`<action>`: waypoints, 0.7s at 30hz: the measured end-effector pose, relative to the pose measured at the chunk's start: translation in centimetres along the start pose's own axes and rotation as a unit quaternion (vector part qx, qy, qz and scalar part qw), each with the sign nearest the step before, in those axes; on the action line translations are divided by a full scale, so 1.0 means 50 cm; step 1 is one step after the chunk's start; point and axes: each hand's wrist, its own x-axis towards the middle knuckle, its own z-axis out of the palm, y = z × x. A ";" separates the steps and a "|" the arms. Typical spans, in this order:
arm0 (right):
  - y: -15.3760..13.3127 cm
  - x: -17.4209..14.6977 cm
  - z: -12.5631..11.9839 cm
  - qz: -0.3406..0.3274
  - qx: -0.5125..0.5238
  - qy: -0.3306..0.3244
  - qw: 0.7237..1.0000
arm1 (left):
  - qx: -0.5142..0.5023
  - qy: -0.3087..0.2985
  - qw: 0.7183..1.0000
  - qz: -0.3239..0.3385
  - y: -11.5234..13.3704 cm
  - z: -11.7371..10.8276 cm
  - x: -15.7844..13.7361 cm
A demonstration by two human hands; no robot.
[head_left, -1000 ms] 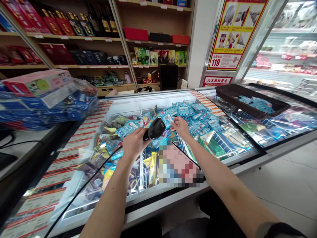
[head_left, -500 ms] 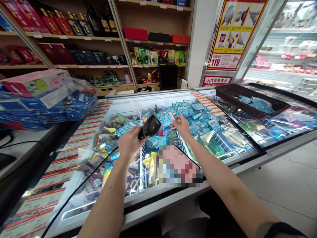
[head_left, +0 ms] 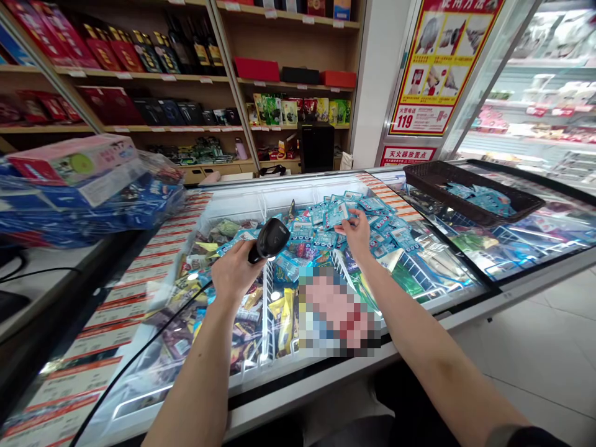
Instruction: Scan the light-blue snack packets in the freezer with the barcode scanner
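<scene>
My left hand (head_left: 233,271) is wrapped round the grip of a black barcode scanner (head_left: 274,238), whose head points up and to the right. A cable (head_left: 153,343) runs from it towards the lower left. Between the thumb and fingers of my right hand (head_left: 356,234) is a flat blue packet (head_left: 335,216) with a white label facing me. Around and behind that hand, many similar blue packets (head_left: 401,236) lie heaped on the glass top of a chest freezer (head_left: 223,197). Some more lie under the scanner, partly hidden.
Bagged frozen goods (head_left: 179,332) show through the glass. A pixelated flat object (head_left: 338,313) lies at the freezer's front edge. At right, a dark brown basket (head_left: 419,172) holds more blue packets. Plastic-wrapped boxes (head_left: 88,198) stand at left, and stocked shelves (head_left: 162,77) line the back.
My right hand has moved right and slightly up with the blue packet, away from the scanner. My left hand and the scanner have shifted a little to the left.
</scene>
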 end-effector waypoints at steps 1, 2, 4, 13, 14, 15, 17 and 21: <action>0.000 -0.001 0.001 0.000 -0.011 -0.003 1.000 | 0.000 0.000 1.000 0.001 -0.001 0.001 0.000; -0.001 -0.002 0.001 -0.002 -0.025 -0.006 1.000 | 0.001 0.000 1.000 0.000 -0.001 0.001 0.000; -0.005 -0.005 0.000 -0.010 -0.067 -0.006 0.998 | 0.004 -0.002 1.000 -0.001 -0.002 0.002 0.001; -0.029 -0.034 0.020 -0.232 -0.413 -0.164 0.865 | 0.017 -0.010 1.000 -0.007 -0.004 -0.001 0.001; -0.027 -0.038 0.024 -0.244 -0.442 -0.202 0.839 | 0.017 -0.012 1.000 -0.005 -0.004 0.000 0.001; -0.023 -0.041 0.028 -0.248 -0.466 -0.227 0.818 | 0.017 -0.012 1.000 -0.003 -0.005 0.000 0.001; -0.015 -0.044 0.030 -0.244 -0.500 -0.237 0.797 | 0.019 -0.010 1.000 -0.002 -0.007 0.001 0.001; -0.003 -0.038 0.024 -0.234 -0.524 -0.193 0.796 | 0.020 -0.003 1.000 -0.009 -0.010 -0.002 0.002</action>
